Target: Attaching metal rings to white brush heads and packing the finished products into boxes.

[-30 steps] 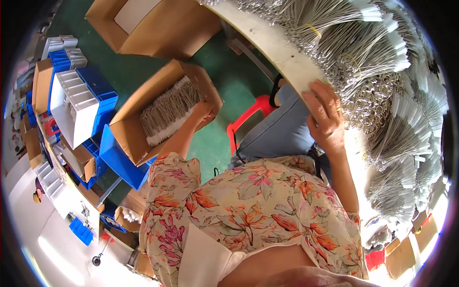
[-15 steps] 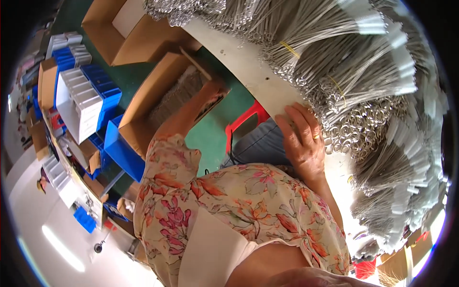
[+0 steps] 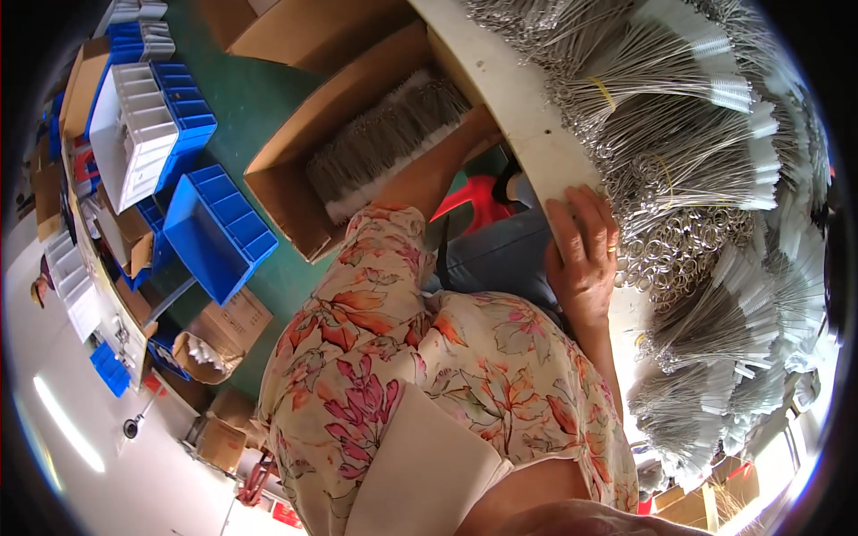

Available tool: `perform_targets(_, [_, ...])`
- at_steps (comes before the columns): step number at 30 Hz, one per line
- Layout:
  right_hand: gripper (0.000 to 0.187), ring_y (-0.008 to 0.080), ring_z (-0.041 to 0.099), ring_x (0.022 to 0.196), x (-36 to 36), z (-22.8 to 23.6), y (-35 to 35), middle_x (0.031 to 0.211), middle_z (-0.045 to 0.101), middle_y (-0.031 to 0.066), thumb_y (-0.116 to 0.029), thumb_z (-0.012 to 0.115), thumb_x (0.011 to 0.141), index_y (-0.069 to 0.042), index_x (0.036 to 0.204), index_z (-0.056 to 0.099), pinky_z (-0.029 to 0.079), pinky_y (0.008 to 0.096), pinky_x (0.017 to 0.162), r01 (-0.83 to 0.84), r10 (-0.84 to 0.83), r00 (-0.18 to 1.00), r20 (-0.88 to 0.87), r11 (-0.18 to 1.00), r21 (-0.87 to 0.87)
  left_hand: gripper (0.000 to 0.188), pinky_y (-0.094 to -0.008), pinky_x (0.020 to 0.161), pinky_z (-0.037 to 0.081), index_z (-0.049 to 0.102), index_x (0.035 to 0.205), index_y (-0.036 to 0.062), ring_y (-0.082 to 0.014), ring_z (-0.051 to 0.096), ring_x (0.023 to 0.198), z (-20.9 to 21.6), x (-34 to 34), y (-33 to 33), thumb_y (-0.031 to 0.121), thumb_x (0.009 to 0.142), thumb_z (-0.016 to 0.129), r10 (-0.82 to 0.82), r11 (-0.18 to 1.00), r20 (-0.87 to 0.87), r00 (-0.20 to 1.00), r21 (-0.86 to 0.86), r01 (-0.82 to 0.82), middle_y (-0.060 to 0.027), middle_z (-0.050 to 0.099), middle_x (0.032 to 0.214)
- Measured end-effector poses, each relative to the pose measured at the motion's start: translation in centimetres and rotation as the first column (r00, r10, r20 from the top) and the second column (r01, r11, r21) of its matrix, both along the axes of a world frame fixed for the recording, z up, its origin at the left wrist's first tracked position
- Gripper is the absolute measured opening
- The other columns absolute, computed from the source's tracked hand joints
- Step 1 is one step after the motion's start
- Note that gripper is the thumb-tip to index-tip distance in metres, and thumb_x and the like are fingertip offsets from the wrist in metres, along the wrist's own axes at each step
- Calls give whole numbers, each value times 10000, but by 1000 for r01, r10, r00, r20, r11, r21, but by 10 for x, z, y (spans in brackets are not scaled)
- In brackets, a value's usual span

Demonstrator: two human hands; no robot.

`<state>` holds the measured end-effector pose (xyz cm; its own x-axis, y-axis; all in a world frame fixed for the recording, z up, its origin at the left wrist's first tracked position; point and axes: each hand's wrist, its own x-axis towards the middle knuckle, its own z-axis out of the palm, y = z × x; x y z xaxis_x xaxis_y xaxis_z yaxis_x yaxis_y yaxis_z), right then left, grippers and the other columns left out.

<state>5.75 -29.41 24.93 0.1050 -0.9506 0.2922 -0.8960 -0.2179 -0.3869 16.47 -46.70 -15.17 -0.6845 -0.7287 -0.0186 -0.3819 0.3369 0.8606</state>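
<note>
My right hand [image 3: 585, 246] lies at the near edge of the pale table [image 3: 527, 116], its fingers stretched out flat and a ring on one of them. Beside its fingertips are heaped bundles of thin wire-stemmed brushes [image 3: 679, 161] with looped metal ends and whitish tips. Yellow ties hold some bundles. My left arm reaches across an open cardboard box [image 3: 295, 134] packed with rows of similar brushes [image 3: 384, 134]. The left hand [image 3: 487, 127] shows only near the wrist; the table edge and box side hide its fingers, so any hold is out of sight.
Another open cardboard box [image 3: 313, 36] stands beyond the packed one. To the left are a blue divided bin [image 3: 219, 232] and stacked white bins [image 3: 143, 134] on blue ones. A red plastic stool [image 3: 474, 201] shows beside my legs, on a green floor [image 3: 241, 107].
The packed box has shifted right, up against the table, uncovering the blue bin. My left arm has moved right with it, and its hand has gone out of sight. The right hand stays put.
</note>
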Motion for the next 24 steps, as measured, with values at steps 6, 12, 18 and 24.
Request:
perform_targets(6, [330,285,516,1057,-4,1,0,1087,525,98,64,596,706,-48,1017,601,471,390,869,21,-28,996,-90,997,-79,206,-406,725,476,615,853,45,-338,594,855,126,42,69,229,814,530,98,995,58,994,-16,-97,-157,615,878])
perform_targets(12, [304,253,550,1024,3,5,2,1057,552,79,22,622,705,-49,1000,610,461,399,893,-30,2,988,-154,982,-185,219,-286,700,486,624,978,8,-155,621,789,164,173,127,148,842,526,533,681,11,846,588,-437,-67,641,834])
perform_targets(18, [342,274,543,1035,1,3,12,1078,549,84,8,624,689,-45,1025,595,447,417,913,-46,26,993,-119,984,-175,194,-229,627,466,634,914,24,-113,595,715,197,229,133,144,846,498,661,492,175,730,633,-598,-39,635,818])
perform_targets(24, [352,270,548,1028,7,6,16,1064,559,80,8,658,653,-48,996,601,442,415,926,-38,33,999,-29,980,-197,196,-238,642,471,623,916,23,-114,590,747,236,216,127,162,847,505,634,506,134,762,673,-539,-50,636,844])
